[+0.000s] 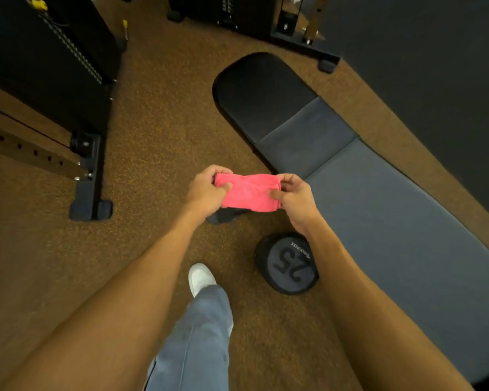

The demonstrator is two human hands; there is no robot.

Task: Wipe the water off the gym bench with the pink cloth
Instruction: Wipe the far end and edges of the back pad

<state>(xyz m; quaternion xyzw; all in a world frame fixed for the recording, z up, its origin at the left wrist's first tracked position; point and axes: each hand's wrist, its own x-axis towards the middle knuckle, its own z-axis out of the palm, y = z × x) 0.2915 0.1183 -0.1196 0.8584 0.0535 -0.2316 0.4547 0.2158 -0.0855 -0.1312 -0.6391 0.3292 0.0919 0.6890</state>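
The speckled brown floor [158, 114] fills most of the view. On it, to the right, one gym bench [393, 221] runs from the near right corner away toward the middle. Its pad shows three sections: two grey ones nearer and one black one with a rounded end farthest away. Two dark machine frames stand on the floor, one at the left [54, 66] with a wooden rail drilled with holes, and one at the far edge [237, 12].

One leg in blue jeans [195, 334] reaches forward at the bottom, ending in one white shoe [199, 277]. Just beside the gym bench's near-left edge, one round dark dumbbell [290, 266] stands on end on the floor, with "25" on its face.

One pink cloth [249, 193], folded into a short band, is held in the air over the floor, near the left edge of the gym bench but not touching it. Two bare arms reach out to it. The left grip [206, 190] pinches the cloth's left end, thumb on the near face and fingers curled over the top. The right grip [294, 198] pinches the right end in the same way.
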